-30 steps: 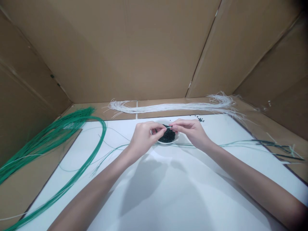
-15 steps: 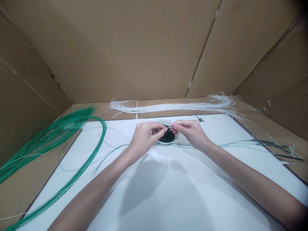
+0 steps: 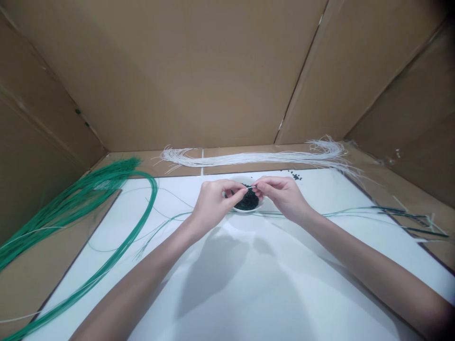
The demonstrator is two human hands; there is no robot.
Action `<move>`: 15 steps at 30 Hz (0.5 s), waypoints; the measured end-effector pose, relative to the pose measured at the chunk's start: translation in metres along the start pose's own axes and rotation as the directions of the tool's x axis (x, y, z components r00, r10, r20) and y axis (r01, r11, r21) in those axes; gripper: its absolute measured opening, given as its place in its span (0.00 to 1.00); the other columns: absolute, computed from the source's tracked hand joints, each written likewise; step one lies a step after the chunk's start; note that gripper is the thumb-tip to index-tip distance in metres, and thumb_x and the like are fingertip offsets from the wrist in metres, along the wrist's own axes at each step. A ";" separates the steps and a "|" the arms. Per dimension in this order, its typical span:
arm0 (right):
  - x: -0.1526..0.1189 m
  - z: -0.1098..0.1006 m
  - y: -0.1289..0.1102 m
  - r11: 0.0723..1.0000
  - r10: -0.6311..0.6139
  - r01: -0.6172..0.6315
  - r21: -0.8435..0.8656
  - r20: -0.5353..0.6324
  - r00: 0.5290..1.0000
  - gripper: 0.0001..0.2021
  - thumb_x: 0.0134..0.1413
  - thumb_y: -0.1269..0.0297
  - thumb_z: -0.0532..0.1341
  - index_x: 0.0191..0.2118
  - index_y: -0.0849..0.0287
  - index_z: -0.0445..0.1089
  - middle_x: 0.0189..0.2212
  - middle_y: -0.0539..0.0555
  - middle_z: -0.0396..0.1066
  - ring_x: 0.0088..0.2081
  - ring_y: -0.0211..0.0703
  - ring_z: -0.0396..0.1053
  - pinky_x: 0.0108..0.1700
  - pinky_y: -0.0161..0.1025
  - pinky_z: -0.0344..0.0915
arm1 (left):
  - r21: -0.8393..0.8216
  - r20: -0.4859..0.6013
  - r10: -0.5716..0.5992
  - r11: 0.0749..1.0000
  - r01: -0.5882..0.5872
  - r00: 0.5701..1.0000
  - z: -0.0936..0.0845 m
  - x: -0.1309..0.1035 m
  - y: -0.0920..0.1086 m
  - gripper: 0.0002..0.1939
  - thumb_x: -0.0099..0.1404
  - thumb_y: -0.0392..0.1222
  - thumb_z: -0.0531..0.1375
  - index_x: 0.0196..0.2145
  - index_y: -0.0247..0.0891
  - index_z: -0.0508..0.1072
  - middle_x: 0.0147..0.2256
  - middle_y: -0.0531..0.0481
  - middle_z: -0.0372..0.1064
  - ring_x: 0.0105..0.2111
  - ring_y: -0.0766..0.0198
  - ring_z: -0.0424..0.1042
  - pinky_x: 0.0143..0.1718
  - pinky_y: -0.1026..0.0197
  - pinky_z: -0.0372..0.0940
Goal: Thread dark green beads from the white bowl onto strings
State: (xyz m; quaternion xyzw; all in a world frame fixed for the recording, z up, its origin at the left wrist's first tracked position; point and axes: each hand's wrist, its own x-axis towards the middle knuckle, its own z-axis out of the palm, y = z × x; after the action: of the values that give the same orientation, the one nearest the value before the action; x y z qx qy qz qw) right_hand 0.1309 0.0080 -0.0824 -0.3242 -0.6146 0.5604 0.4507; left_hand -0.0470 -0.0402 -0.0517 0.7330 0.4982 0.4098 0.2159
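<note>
My left hand point(image 3: 218, 199) pinches a thin white strand point(image 3: 250, 187) between thumb and forefinger. At the strand's other end, the fingertips of my right hand point(image 3: 280, 195) are pressed together. A tiny dark spot shows at those right fingertips, too small to name. Just beneath the fingers stands a white bowl point(image 3: 243, 210) filled with small black beads point(image 3: 248, 201). Both hands hover at the bowl's rim and partly cover it.
Green strands point(image 3: 142, 218) curve over the left side. A bundle of white strands point(image 3: 249, 157) lies along the back. Loose black beads point(image 3: 296, 176) dot the white board point(image 3: 227, 284). Dark beaded strands point(image 3: 415, 219) lie at right, and cardboard walls point(image 3: 199, 71) surround the board.
My left fingertips have shifted very slightly right, towards my right hand. Everything else looks the same.
</note>
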 end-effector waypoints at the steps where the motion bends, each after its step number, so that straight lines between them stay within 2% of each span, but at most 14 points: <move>1: 0.000 0.000 0.000 1.000 -0.011 0.011 -0.008 0.001 1.000 0.07 0.43 0.61 0.63 0.26 0.59 0.74 0.24 0.52 0.69 0.26 0.35 0.64 0.27 0.33 0.61 | -0.002 0.002 -0.004 1.000 0.004 1.000 0.000 0.000 0.000 0.09 0.57 0.41 0.55 0.28 0.38 0.75 0.28 0.54 0.73 0.27 0.69 0.68 0.26 0.70 0.60; 15: -0.002 0.002 -0.002 0.995 -0.057 0.053 -0.084 -0.036 0.998 0.07 0.43 0.61 0.62 0.25 0.60 0.73 0.25 0.52 0.69 0.25 0.35 0.63 0.26 0.34 0.61 | -0.013 0.003 -0.009 1.000 0.009 1.000 -0.001 -0.001 0.002 0.09 0.58 0.40 0.55 0.29 0.38 0.75 0.28 0.53 0.73 0.27 0.68 0.68 0.25 0.70 0.60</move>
State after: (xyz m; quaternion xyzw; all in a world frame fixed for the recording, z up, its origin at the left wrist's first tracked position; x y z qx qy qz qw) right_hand 0.1304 0.0053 -0.0804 -0.3362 -0.6373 0.5155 0.4638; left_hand -0.0470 -0.0418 -0.0502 0.7299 0.4984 0.4109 0.2236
